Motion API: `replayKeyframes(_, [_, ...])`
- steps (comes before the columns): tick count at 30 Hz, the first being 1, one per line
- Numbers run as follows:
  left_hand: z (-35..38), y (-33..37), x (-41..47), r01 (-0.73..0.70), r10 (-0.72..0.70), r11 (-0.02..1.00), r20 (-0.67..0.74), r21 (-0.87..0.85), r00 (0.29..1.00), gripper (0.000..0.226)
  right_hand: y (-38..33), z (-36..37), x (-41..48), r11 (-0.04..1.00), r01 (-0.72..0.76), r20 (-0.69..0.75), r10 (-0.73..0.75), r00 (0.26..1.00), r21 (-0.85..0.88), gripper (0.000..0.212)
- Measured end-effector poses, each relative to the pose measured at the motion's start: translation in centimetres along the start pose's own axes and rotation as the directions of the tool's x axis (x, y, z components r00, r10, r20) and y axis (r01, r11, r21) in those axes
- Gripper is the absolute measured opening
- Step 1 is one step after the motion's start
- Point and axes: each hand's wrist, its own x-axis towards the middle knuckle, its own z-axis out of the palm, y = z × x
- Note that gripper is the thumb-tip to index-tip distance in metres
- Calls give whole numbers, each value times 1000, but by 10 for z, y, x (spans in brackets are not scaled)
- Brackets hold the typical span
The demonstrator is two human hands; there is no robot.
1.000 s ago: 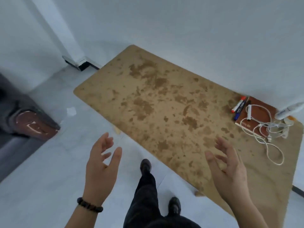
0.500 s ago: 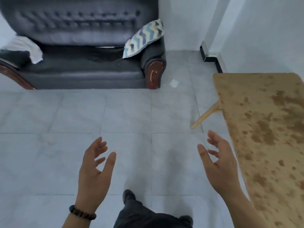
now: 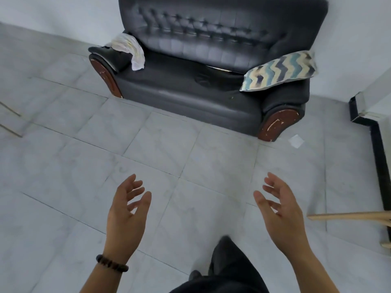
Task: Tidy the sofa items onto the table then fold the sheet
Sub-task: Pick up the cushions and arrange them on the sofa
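Black tufted sofa: white sheet draped on one armrest, zigzag cushion on other. Left hand, right hand: fingers spread, empty.

Toward twelve o'clock, bare floor lies between the two hands and the sofa, with nothing on the tiles along that line. The left hand and right hand hang spread and empty, well apart, with clear air between them. The sofa seat is bare across its middle. A crumpled white sheet drapes the armrest at eleven o'clock, and a zigzag cushion leans on the armrest at one o'clock. At three o'clock a pale wooden leg juts in near the right hand. A scrap of paper lies on the floor at two o'clock.
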Motion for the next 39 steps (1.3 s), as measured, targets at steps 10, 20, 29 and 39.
replayKeyframes(10, [73, 33, 213, -9, 6, 999, 64, 52, 998, 47, -23, 70, 208, 998, -67, -8, 67, 998, -1, 53])
replayKeyframes(20, [162, 103, 395, -79, 74, 996, 156, 28, 985, 49, -60, 75, 396, 997, -59, -62, 55, 997, -49, 51])
replayKeyframes(29, [300, 139, 579, -81, 67, 996, 312, 33, 948, 49, -44, 77, 587, 980, -187, -158, 173, 972, -75, 51])
replayKeyframes(39, [468, 242, 732, -177, 168, 984, 522, -34, 836, 53, -38, 7, 771, 972, -231, -395, 225, 891, 33, 55])
